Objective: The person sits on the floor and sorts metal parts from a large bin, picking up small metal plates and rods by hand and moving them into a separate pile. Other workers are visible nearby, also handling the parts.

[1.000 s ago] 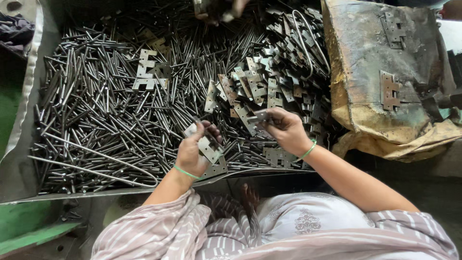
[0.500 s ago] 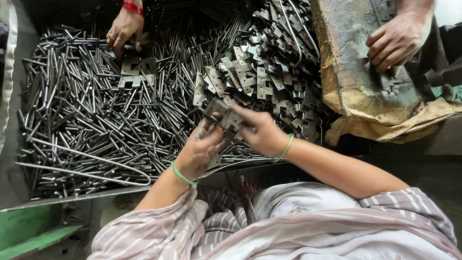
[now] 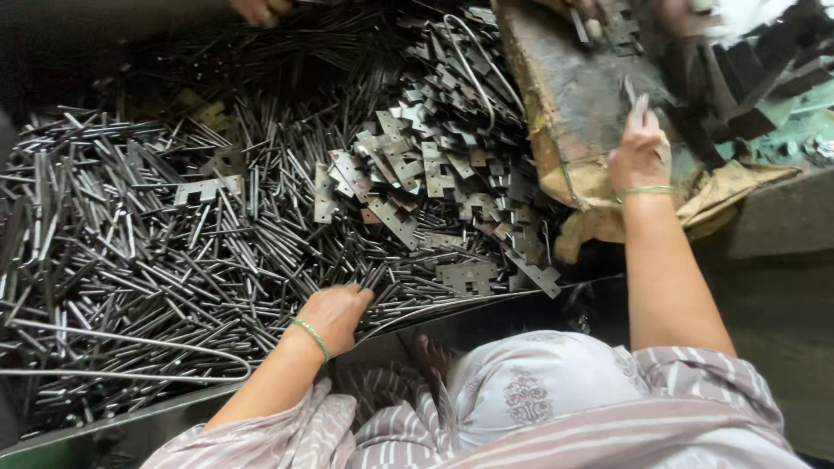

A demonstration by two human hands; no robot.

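Note:
My left hand (image 3: pixel 334 313) rests on a heap of thin metal pins (image 3: pixel 139 260) at the near edge of the tray, fingers curled down onto a few of them. My right hand (image 3: pixel 638 155) reaches out to the right over a dirty padded block (image 3: pixel 565 113). It pinches a small grey hinge plate (image 3: pixel 638 106) that stands upright against the block. A pile of flat hinge plates (image 3: pixel 434 182) lies between my two hands. Both wrists wear a green band.
A metal tray rim (image 3: pixel 122 421) runs along the near side. Another person's hands show at the top edge, one (image 3: pixel 261 9) over the pins and one (image 3: pixel 595 13) on the block. Dark metal parts (image 3: pixel 747 78) sit at the right.
My hands were together over the tray holding a hinge. They have parted: the right one carried a plate out to the padded block, the left one dropped onto the pins.

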